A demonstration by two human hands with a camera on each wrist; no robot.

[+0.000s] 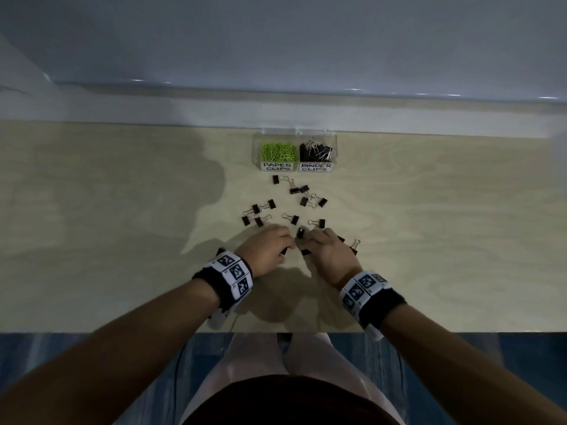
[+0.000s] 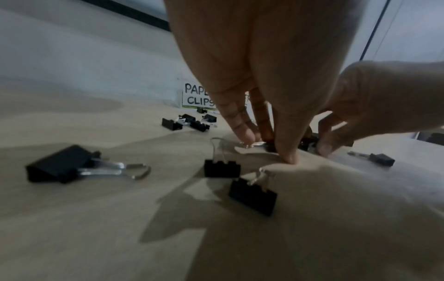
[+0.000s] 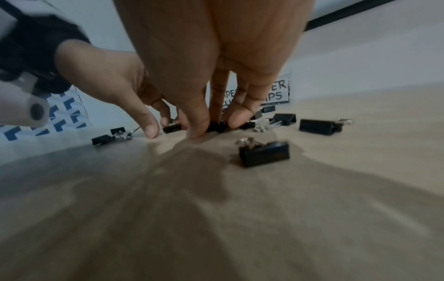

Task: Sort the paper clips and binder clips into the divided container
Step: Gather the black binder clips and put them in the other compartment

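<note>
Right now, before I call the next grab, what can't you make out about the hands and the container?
- Left hand: the head view hides its fingertips; in the left wrist view, blur hides what they pinch.
- Right hand: its fingers cover the binder clips under them; the count is unclear.
- Container: fingers hide part of both labels in the wrist views.

The pale wooden surface (image 1: 429, 225) stands against a grey-white wall (image 1: 276, 41). The floor (image 1: 460, 363) below is blue. The light is dim.
</note>
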